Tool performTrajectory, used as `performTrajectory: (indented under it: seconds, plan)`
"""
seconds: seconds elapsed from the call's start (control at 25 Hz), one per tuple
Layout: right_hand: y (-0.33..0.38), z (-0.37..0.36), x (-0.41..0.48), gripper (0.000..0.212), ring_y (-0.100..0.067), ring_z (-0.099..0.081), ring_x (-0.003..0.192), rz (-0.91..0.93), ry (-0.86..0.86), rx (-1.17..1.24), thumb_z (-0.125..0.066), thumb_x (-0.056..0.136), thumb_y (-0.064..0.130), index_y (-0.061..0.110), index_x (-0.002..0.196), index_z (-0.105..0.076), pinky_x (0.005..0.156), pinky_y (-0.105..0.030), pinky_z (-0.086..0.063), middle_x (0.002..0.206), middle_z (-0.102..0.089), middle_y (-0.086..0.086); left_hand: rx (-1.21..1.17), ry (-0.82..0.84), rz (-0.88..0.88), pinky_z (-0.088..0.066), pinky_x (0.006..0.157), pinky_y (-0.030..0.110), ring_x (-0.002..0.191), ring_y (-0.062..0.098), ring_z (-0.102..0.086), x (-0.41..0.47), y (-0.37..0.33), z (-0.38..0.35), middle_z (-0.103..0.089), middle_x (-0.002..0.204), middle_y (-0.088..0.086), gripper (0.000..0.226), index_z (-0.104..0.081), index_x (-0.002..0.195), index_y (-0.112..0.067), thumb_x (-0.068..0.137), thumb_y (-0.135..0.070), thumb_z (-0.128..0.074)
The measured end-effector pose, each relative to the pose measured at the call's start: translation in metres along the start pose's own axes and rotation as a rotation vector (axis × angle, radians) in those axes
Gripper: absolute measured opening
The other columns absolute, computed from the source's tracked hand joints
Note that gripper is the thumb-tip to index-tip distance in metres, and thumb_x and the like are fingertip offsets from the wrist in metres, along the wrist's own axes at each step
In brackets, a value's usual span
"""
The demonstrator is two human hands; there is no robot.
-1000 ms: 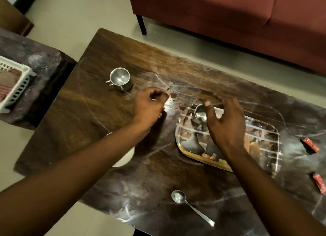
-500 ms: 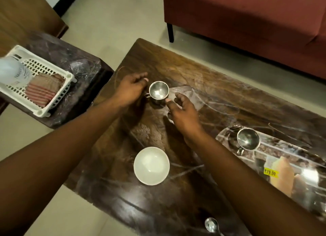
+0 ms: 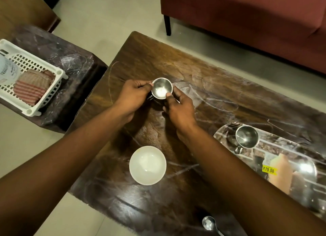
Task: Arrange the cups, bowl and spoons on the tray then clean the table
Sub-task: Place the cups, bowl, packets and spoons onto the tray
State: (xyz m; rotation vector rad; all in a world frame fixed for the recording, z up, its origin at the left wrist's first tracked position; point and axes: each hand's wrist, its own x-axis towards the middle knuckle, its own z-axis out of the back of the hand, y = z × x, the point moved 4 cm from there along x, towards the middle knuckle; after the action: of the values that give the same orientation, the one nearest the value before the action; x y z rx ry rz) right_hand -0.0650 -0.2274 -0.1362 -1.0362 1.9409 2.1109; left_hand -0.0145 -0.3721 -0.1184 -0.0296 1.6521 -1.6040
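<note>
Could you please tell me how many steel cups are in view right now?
2. One small shiny steel cup is held between the left hand and right hand; the other handled steel cup stands on the mirrored steel tray. The arms may hide more.

A home living room: a red sofa point(image 3: 247, 15) on a pale floor point(image 3: 105, 15) beside a low wooden coffee table point(image 3: 158, 63).

white bowl point(image 3: 147, 165), silver cup point(image 3: 162, 88), red-striped cloth point(image 3: 30, 90)
</note>
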Motion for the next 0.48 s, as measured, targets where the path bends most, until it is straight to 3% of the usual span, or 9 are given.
performTrajectory:
  seconds: [0.24, 0.48]
  plan:
    - [0.050, 0.084, -0.033, 0.038, -0.017, -0.072, 0.121, 0.056, -0.103, 0.038, -0.058, 0.110, 0.024, 0.020, 0.147, -0.063, 0.092, -0.034, -0.065, 0.144, -0.069, 0.002, -0.169, 0.043, -0.020, -0.059, 0.106, 0.048, 0.104, 0.030, -0.070, -0.044, -0.033, -0.066, -0.076, 0.121, 0.033, 0.022, -0.076, 0.123, 0.005, 0.106, -0.005, -0.066]
    - [0.068, 0.204, -0.076, 0.032, -0.019, -0.076, 0.111, 0.146, -0.214, 0.012, -0.058, 0.110, 0.026, 0.013, 0.135, -0.071, 0.086, -0.030, -0.062, 0.124, -0.079, -0.005, -0.292, 0.122, -0.014, -0.063, 0.074, 0.024, 0.071, 0.009, -0.072, -0.097, -0.039, -0.178, -0.079, 0.083, 0.006, 0.015, -0.080, 0.090, -0.010, 0.103, -0.007, -0.072]
